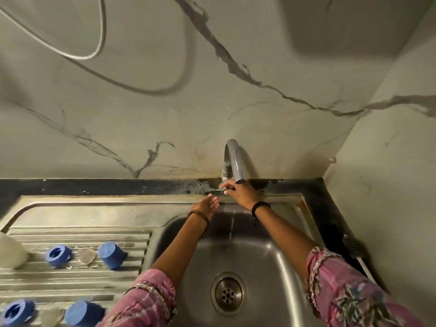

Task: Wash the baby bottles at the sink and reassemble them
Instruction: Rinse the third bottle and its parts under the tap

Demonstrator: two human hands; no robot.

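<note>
My right hand (pixel 240 193) grips the small tap handle (pixel 215 190) at the base of the chrome faucet (pixel 234 161). A thin stream of water (pixel 231 228) falls into the steel sink basin (pixel 271 260). My left hand (pixel 207 204) hovers open beside the stream, holding nothing. On the ribbed drainboard (pixel 77 277) lie bottle parts: a blue ring (pixel 57 255), a clear teat (pixel 86 256), a blue cap (pixel 111 254), and at the lower edge another blue ring (pixel 17 313), a clear teat (pixel 53 316) and a blue cap (pixel 82 313).
A whitish bottle body (pixel 11 252) lies at the drainboard's far left edge. The drain strainer (pixel 228 294) sits mid-basin. A dark-handled brush (pixel 354 250) rests on the black counter at right. Marble wall stands behind; a hose (pixel 99 50) hangs on it.
</note>
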